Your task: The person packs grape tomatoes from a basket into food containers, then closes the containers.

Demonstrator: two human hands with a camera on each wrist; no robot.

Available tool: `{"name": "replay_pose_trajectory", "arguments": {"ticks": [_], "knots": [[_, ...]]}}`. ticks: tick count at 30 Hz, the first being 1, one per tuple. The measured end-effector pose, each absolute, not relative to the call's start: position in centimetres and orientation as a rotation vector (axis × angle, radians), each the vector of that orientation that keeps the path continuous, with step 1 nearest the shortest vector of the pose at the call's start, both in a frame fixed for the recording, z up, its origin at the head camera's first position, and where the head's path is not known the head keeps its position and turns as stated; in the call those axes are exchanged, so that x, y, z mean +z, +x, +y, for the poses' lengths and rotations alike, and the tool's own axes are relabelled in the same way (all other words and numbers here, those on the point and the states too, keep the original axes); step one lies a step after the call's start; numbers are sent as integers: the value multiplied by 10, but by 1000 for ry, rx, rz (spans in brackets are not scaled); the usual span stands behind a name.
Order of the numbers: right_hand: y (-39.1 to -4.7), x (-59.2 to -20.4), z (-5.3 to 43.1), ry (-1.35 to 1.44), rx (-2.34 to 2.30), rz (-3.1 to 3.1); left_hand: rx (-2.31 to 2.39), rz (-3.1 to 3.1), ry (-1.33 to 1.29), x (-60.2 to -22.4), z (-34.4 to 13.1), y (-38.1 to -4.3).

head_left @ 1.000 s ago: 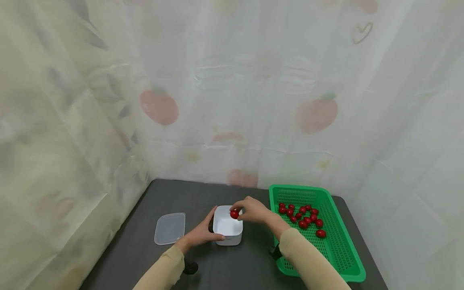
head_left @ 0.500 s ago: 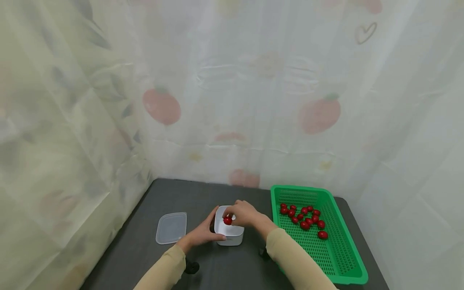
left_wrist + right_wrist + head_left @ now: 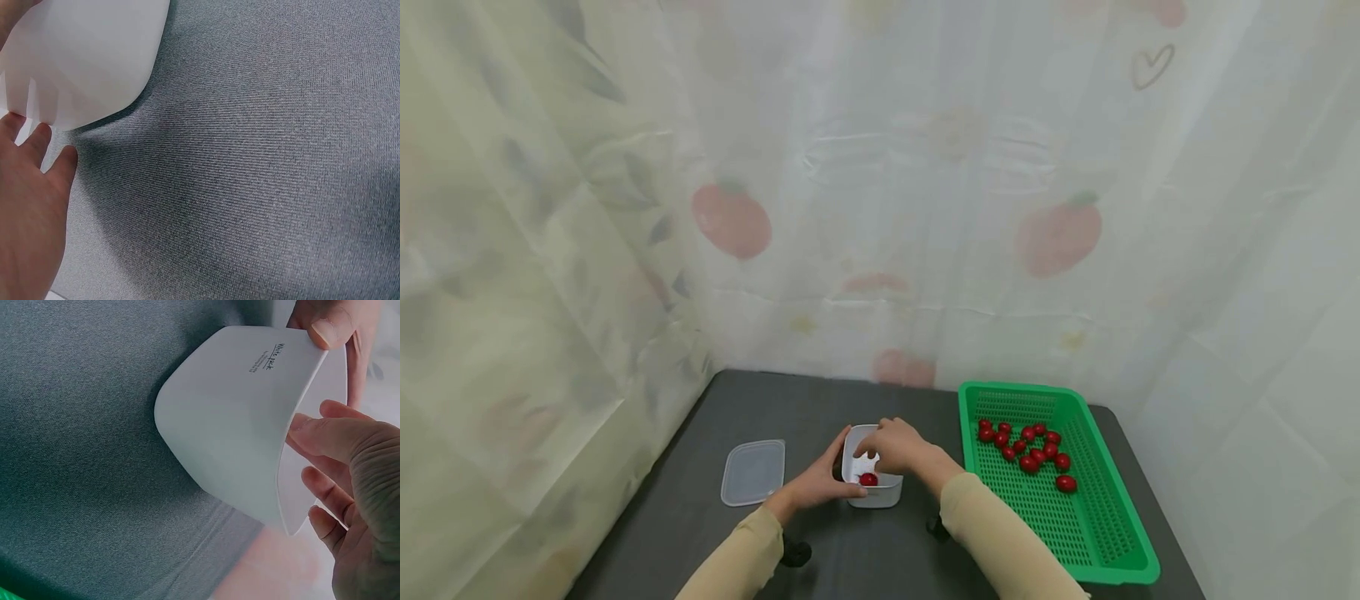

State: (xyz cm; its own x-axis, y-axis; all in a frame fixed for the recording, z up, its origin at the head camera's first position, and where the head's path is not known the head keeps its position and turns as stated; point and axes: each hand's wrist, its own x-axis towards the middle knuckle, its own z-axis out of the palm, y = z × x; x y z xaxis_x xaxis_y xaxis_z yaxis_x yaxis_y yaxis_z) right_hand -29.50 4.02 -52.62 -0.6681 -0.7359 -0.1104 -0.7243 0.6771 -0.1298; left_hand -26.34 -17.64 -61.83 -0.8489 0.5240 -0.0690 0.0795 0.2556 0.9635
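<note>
A white plastic container (image 3: 883,497) with an open top stands on the table, a single cherry tomato (image 3: 868,480) lying inside near its front wall. My left hand (image 3: 814,485) holds it from the left, thumb along the front and fingers on the far left side. The left wrist view shows the fingertips of that left hand (image 3: 31,206) on the white wall. Over the mouth is my right hand (image 3: 898,447), fingers loosely bent, apart from the tomato. In the right wrist view, fingers of the right hand (image 3: 356,469) reach into the opening and nothing shows between them.
A green mesh basket (image 3: 1093,517) stands on the right, with several cherry tomatoes (image 3: 1036,455) in it. To the left a translucent lid (image 3: 753,472) lies flat on the dark table (image 3: 775,400). Printed curtains hang behind and at both sides.
My right hand has moved left and down into the container's mouth and let go of the cherry tomato, which now lies inside. The left hand keeps its hold on the container.
</note>
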Motion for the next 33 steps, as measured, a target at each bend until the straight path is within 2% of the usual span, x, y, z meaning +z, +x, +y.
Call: {"name": "replay_pose_trajectory", "arguments": {"ticks": [17,33], "knots": [[-299,-513,75,-1207,-257,2779,1629,2179,534,-612,-175,-261],[-294,-488,158,-1129,-479,2857,1655,2188,545,-615,-171,-262]]}}
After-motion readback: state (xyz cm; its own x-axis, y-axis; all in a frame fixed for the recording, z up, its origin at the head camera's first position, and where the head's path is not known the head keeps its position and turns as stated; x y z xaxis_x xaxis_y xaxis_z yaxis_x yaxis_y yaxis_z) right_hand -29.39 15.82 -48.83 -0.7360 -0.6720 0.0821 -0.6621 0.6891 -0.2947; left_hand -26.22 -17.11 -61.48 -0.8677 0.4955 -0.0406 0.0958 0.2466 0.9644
